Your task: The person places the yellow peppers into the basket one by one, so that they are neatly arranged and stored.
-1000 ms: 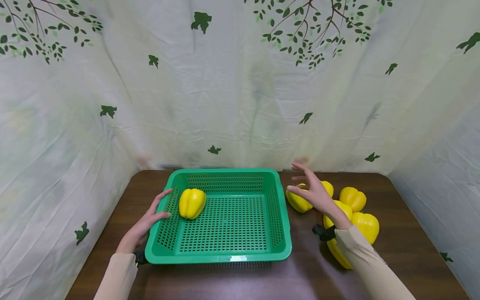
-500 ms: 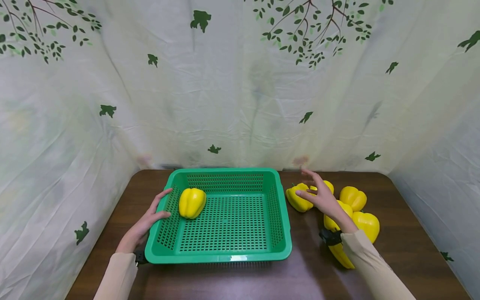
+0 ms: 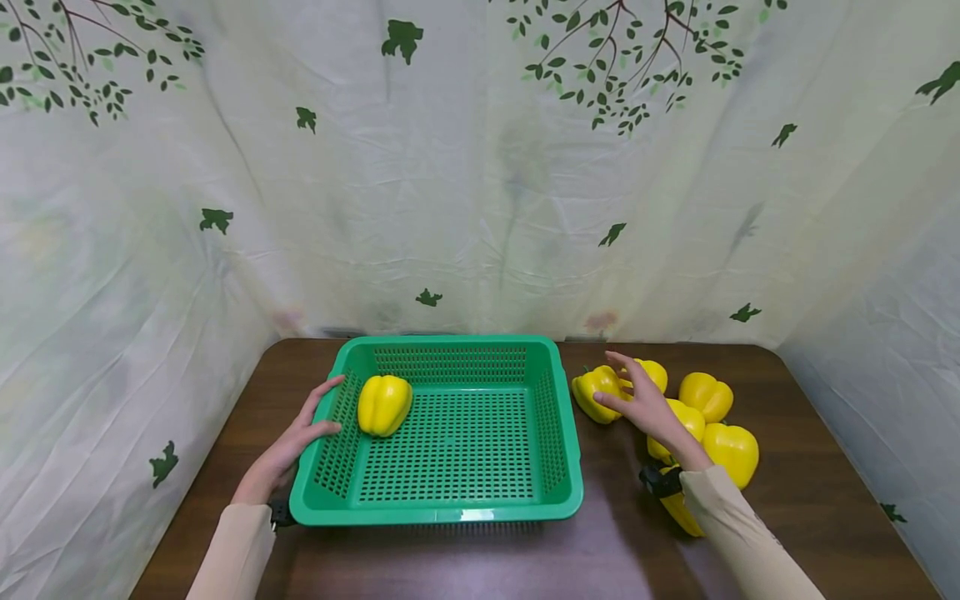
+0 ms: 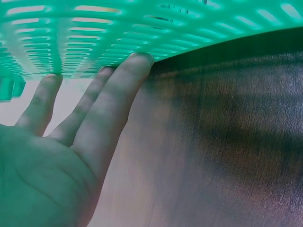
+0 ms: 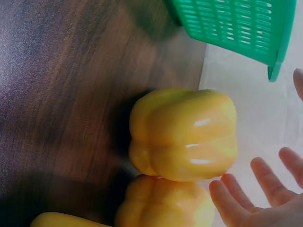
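Observation:
A green perforated basket (image 3: 446, 515) sits on the table with one yellow bell pepper (image 3: 385, 406) lying inside at its left. My left hand (image 3: 296, 433) holds its left rim, thumb and index tips over the edge. From the left wrist, three straight fingers (image 4: 109, 109) touch the slotted wall (image 4: 94, 42). My right hand (image 3: 647, 404) hovers over the loose peppers right of the basket, fingers spread, nothing gripped. Nearest it is a yellow bell pepper (image 3: 595, 395); in the right wrist view fingertips come close to a bell pepper (image 5: 184, 135) with another (image 5: 161, 205) below it.
More yellow bell peppers cluster at the right: one at the back (image 3: 655, 374), one further right (image 3: 707, 397), one in front (image 3: 732, 456), others partly under the right forearm. A pale leaf-print curtain (image 3: 480, 208) stands behind the brown table (image 3: 825, 517).
My right hand has moved right and lower, from near the basket's right rim to above the loose peppers. The left hand and basket stay put.

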The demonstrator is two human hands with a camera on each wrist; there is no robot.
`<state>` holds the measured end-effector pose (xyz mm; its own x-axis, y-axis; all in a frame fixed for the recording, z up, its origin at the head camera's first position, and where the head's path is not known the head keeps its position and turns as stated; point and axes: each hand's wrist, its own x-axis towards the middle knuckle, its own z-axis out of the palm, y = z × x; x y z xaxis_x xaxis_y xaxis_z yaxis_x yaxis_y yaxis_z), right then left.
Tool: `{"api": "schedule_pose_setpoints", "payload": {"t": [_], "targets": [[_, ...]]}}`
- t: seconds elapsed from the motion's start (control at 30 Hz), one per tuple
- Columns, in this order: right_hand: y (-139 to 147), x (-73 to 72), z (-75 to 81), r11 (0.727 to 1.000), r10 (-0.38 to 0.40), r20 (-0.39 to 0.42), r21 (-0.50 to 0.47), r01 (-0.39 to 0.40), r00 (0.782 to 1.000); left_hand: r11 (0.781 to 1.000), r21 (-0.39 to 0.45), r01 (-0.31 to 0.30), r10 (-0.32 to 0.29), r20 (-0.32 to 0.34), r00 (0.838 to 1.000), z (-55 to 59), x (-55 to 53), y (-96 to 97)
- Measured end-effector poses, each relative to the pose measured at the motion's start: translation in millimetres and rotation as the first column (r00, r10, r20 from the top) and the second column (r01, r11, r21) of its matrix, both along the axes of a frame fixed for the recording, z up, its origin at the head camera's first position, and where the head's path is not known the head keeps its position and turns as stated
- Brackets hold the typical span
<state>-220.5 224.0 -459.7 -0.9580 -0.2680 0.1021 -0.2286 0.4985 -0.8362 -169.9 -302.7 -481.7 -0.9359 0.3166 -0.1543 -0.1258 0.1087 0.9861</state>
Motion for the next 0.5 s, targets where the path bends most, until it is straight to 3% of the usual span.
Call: {"api": "schedule_pose_setpoints", "payload": {"t": [0.5], "targets": [[-0.2, 6.6, -4.6, 0.999, -0.012, 0.056, 0.037, 0.010, 0.998, 1.000, 0.004, -0.001, 0.001, 0.015, 1.000, 0.5, -0.3, 0.0]]}}
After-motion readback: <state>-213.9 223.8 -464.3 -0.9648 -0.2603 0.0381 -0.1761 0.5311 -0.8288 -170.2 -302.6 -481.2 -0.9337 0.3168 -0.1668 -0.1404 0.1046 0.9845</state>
